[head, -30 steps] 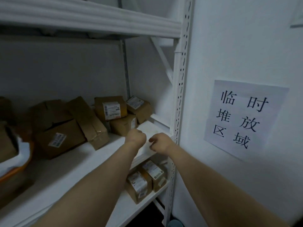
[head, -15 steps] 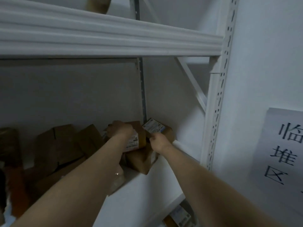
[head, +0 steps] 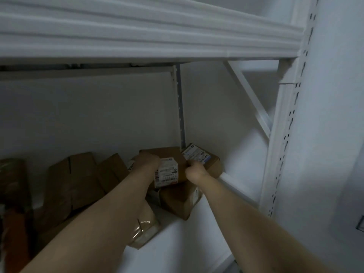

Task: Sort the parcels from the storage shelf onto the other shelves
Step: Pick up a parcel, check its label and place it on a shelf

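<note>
Head view: left hand [head: 148, 162] and right hand [head: 194, 172], fingers curled, grip opposite sides of a labelled box [head: 169, 171] resting atop a lower box [head: 178, 202] in the shelf's [head: 187, 245] back right corner, a third box [head: 206, 163] just beside it

**Both hands close on the labelled parcel**

A second ago both fists hang at the front edge of the storage shelf [head: 187, 243]. Now they are deep in its back corner. The left hand [head: 147, 162] grips the top left of the labelled cardboard parcel [head: 169, 171]. The right hand [head: 194, 173] curls on that parcel's right edge, beside the corner parcel [head: 206, 162].
</note>
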Tool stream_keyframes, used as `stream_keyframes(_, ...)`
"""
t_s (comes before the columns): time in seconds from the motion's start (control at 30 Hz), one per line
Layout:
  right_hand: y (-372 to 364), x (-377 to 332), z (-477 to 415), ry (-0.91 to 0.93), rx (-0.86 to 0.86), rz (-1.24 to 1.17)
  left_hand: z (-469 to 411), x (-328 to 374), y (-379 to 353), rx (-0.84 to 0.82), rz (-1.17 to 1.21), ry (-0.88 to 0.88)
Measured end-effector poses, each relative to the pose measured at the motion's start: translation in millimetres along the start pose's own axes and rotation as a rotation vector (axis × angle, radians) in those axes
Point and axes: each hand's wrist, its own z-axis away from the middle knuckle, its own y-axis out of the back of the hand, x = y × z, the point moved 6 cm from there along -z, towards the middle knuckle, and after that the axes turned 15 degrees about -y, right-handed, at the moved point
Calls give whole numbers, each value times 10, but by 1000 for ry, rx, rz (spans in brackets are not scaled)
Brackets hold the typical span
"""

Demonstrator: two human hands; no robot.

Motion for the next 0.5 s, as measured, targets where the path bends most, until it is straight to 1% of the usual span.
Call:
stream_keyframes(0.17,279,60,113,34,91,-191,208,132,15,63,140,-7)
stream_keyframes(0.3,571,172,303,87,205,-273,454,375,-33,38,225,-34)
stream_keyframes(0.43,818,342,584,99,214,-445,777,593,-74,78,361,-26)
stream_keyframes(0.5,918,443,731,89,208,-505,897,610,-150,65,433,-15)
